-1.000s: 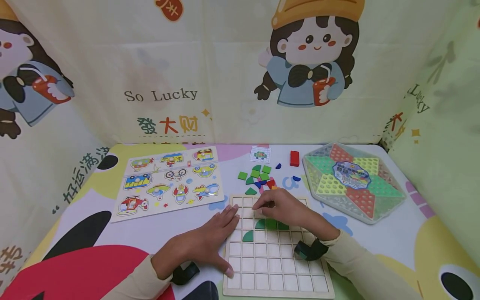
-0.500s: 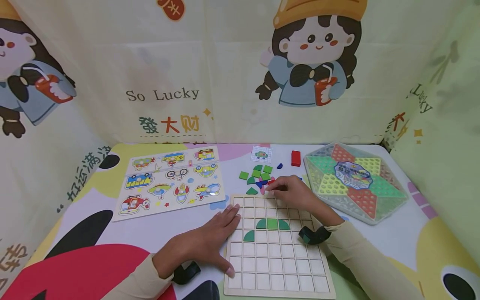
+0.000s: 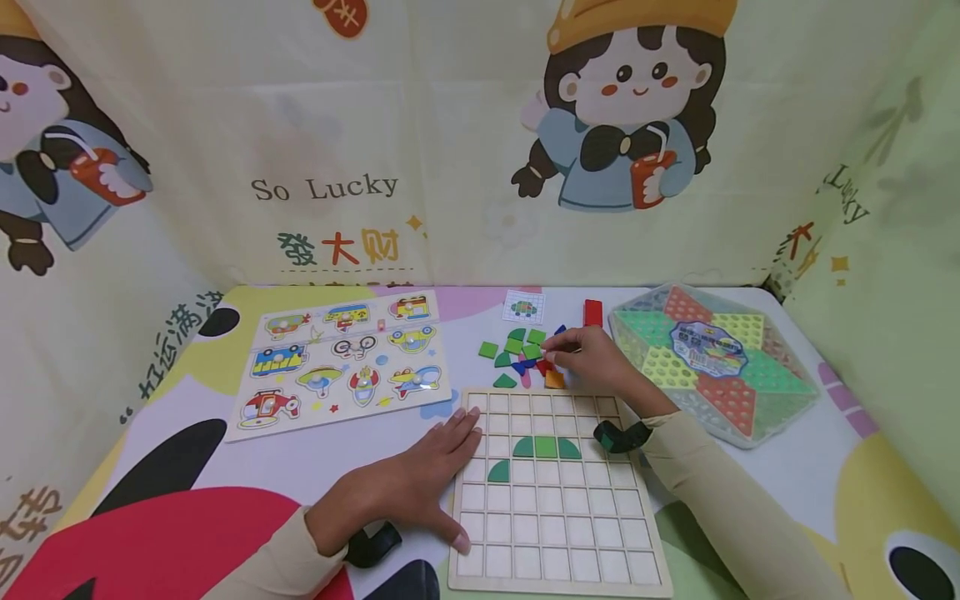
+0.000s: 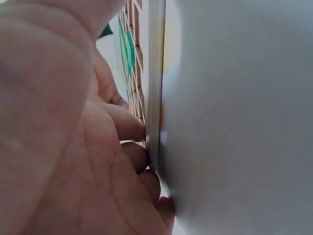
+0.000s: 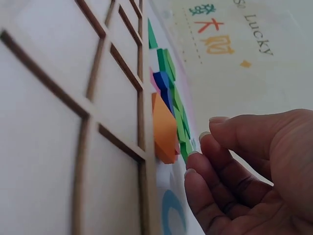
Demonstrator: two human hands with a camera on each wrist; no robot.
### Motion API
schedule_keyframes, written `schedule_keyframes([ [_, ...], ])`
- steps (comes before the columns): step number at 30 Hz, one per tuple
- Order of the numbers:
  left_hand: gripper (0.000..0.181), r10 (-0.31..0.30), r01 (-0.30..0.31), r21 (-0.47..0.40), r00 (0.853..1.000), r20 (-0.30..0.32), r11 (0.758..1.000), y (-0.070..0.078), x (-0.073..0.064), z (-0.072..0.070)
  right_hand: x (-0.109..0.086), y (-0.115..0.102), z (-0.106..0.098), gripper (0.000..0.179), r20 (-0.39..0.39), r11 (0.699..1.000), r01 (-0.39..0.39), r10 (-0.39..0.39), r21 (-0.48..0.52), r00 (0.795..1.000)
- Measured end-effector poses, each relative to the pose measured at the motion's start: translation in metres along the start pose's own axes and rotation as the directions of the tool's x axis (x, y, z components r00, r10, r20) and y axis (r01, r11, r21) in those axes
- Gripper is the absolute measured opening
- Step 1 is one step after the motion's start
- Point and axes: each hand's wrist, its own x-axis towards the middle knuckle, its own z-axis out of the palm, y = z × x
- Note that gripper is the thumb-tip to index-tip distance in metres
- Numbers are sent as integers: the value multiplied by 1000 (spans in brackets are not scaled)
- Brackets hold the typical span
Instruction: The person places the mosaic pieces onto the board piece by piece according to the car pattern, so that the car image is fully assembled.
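A wooden grid board [image 3: 555, 500] lies before me, with several green pieces set in its cells: a green square [image 3: 546, 447] between two rounded dark green pieces, and a quarter-round green piece [image 3: 498, 472] lower left. My left hand [image 3: 408, 479] rests at the board's left edge, fingers extended, thumb near the lower corner. In the left wrist view its fingertips touch the board's side. My right hand [image 3: 596, 358] hovers beside the pile of loose pieces [image 3: 531, 350], next to an orange piece [image 5: 164, 129]. Its fingers are loosely bent, with nothing visible between thumb and forefinger.
A small pattern card [image 3: 523, 307] lies behind the pile, and a red block [image 3: 592, 312] stands to its right. At left is a vehicle picture puzzle [image 3: 341, 367]. A hexagonal game board [image 3: 712, 358] sits at right. A printed cloth [image 3: 450, 125] hangs behind.
My right hand has moved from over the board's upper cells back and right to the loose pieces, uncovering the green row and the orange piece. The left hand has stayed in place.
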Motion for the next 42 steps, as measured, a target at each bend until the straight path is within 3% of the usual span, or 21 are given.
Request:
schedule_keyframes([
  [9, 123, 3, -3, -12, 1000, -2, 1000, 2, 0, 0, 22, -3, -2, 22, -46, 997, -80, 80, -2, 996],
  [19, 124, 3, -3, -11, 1000, -3, 1000, 1, 0, 0, 36, -3, 5, 27, -66, 995, -97, 95, -32, 993],
  [42, 122, -3, 3, -21, 1000, 14, 1000, 1, 0, -1, 45, -9, 17, 27, -31, 985, -144, 141, -90, 989],
])
